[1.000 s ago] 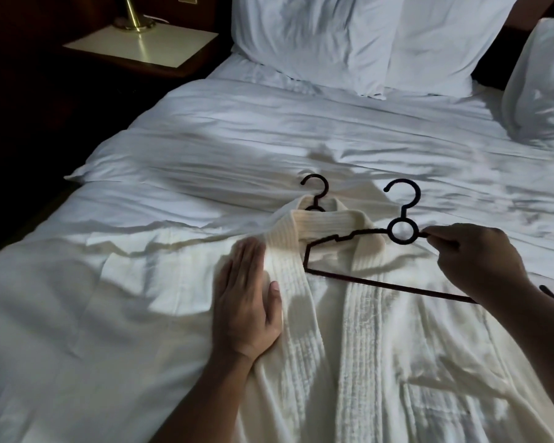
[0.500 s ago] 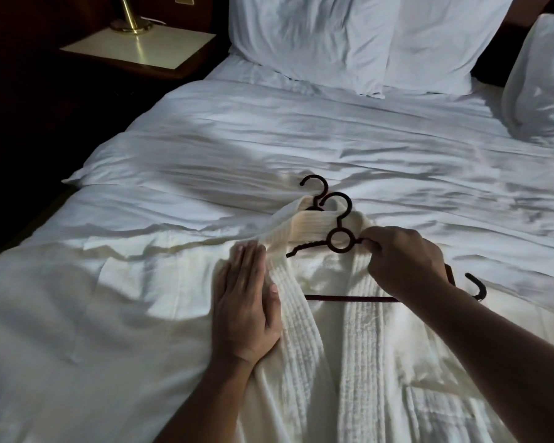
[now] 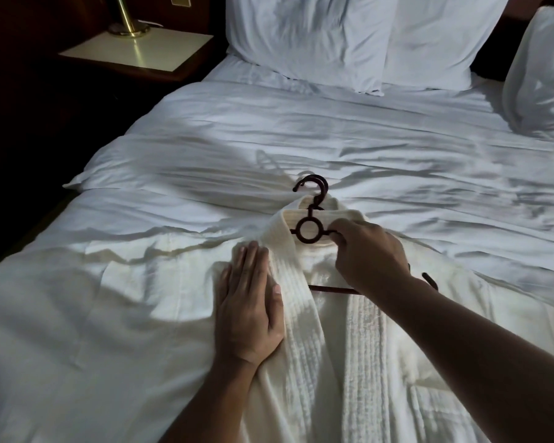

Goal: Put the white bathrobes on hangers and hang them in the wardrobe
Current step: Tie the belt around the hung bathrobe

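**A:** Head view: where is the bathrobe lying?

**B:** The white bathrobe (image 3: 320,330) is lying face up on the bed (image 3: 301,139), front open and collar (image 3: 304,215) pointing toward the pillows (image 3: 307,36). It is running off the near edge of the frame.

**A:** And the hanger?

**B:** The dark hanger (image 3: 308,231) is sitting on top of the robe at the neck. Its ring is lying over the collar and its hook (image 3: 312,180) is poking out past the collar onto the sheet. The hook outline is looking doubled, as if a second hook is lying right under it, but I cannot tell for sure. The bottom bar (image 3: 330,288) is crossing the open front. The hanger's left end is going under the lapel, and its right end is showing beyond the wrist.

**A:** Left hand?

**B:** The left hand (image 3: 248,302) is lying flat with fingers straight and together. It is pressing on the robe just beside the ribbed lapel, gripping nothing.

**A:** Right hand?

**B:** The right hand (image 3: 368,254) is pinching the hanger arm just right of the ring, fingers curled round it.

**A:** Anything else?

**B:** A nightstand (image 3: 160,59) is standing left of the bed, and a brass lamp (image 3: 127,24) is sitting on it.
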`<action>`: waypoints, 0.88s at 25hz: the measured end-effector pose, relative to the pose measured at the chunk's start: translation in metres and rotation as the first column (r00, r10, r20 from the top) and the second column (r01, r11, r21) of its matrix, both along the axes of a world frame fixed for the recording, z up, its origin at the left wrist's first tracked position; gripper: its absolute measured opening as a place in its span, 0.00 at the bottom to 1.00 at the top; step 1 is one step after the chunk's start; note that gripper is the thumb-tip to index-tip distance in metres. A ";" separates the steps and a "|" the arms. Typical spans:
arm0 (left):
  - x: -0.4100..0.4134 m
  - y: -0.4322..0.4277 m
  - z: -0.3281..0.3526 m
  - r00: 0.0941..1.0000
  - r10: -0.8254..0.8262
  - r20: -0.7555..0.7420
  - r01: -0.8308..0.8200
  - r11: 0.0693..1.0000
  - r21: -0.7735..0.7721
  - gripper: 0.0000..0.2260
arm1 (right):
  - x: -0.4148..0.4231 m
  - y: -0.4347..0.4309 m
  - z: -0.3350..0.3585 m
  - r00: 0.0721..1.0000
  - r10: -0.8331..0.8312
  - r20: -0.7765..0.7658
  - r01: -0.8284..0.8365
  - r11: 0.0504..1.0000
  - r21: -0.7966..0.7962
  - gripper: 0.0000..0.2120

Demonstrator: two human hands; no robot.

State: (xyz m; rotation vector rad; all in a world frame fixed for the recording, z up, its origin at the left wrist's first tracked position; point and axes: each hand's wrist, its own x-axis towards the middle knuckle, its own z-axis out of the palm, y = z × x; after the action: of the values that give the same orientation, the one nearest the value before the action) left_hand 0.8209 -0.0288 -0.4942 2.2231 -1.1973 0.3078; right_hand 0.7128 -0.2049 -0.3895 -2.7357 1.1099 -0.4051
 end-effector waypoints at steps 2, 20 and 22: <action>-0.001 0.000 0.001 1.000 -0.002 -0.005 0.002 1.000 0.019 0.26 | 0.009 -0.003 -0.007 0.998 -0.030 -0.054 0.028 0.999 -0.041 0.06; 0.004 -0.002 -0.007 0.987 -0.077 0.139 0.056 0.987 0.149 0.30 | -0.061 0.069 -0.016 0.880 -0.452 -0.148 0.475 0.845 0.246 0.09; 0.003 -0.005 -0.006 0.971 -0.113 0.209 0.075 0.981 0.181 0.32 | -0.069 0.062 -0.020 0.832 -0.553 -0.043 0.535 0.780 0.326 0.06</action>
State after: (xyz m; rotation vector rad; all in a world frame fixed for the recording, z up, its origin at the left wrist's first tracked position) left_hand 0.8237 -0.0336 -0.5001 2.3156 -1.4927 0.4347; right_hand 0.6437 -0.1424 -0.4095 -2.0680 1.7743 -0.3223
